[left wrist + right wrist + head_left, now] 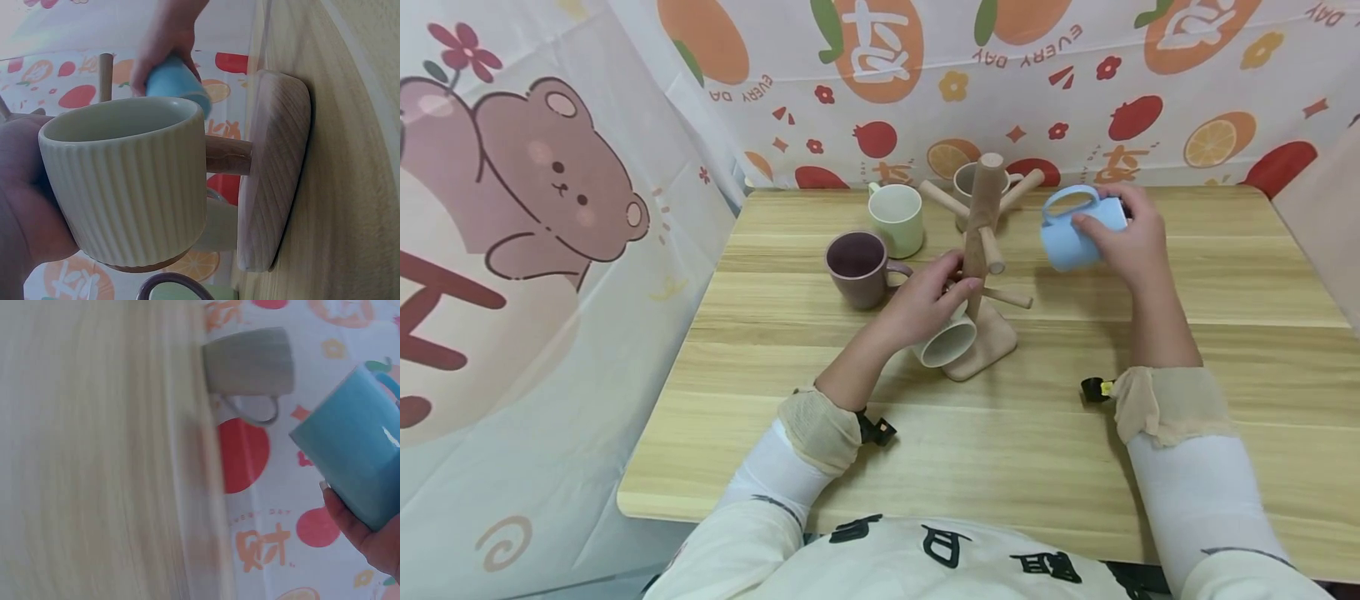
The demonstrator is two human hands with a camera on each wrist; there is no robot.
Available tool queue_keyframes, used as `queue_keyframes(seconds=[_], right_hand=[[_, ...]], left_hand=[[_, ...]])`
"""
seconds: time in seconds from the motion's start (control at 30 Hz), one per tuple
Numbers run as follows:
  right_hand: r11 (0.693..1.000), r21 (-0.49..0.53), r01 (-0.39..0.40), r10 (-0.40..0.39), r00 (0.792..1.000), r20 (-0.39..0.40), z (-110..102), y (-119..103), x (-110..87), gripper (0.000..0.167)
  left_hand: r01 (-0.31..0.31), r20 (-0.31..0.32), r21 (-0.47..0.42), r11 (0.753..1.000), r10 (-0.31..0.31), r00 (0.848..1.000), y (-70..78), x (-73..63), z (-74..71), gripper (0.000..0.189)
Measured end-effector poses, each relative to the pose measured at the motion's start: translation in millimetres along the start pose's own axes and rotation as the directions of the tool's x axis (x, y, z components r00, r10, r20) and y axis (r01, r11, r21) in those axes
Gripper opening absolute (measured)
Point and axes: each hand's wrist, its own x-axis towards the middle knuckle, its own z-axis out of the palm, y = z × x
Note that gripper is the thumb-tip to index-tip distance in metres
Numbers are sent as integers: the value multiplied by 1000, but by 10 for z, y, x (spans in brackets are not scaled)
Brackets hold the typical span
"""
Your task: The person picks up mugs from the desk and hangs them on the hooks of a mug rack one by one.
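Observation:
A wooden mug rack (983,217) with angled pegs stands on the table. My left hand (925,304) grips its post, thumb and fingers on either side. Just below that hand, a cream ribbed mug (128,194) hangs tilted on the rack; its handle is hidden. Right of the rack, my right hand (1131,237) holds a light blue mug (1071,246) by the body, tilted above the table, its handle upward. In the right wrist view, fingers (350,525) support the blue mug from below.
Left of the rack stand a purple mug (859,279) and a pale green mug (898,218). Behind the rack is a greyish mug (250,362), partly hidden in the head view. A printed curtain (925,108) hangs along the back edge of the wooden table (760,333).

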Motion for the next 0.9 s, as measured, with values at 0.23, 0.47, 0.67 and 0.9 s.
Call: queue_keyframes(seconds=[0.23,0.47,0.67,0.9], right_hand=[[970,241,15,-14,1000,-6,-96,-41,-179,34],[953,300,-28,5,997,77,-197,-61,-248,34],[992,128,-5,-21,979,202,-286,-85,-308,33],[995,95,28,-58,945,323,-324,-140,-365,29]], left_hand=[[-4,-3,-4,1000,4,1000,-21,4,14,30],[-10,0,10,1000,10,1000,-17,8,5,34],[-4,-5,16,1000,4,1000,-9,7,-11,32],[-1,-2,4,1000,1,1000,-7,3,-9,32]])
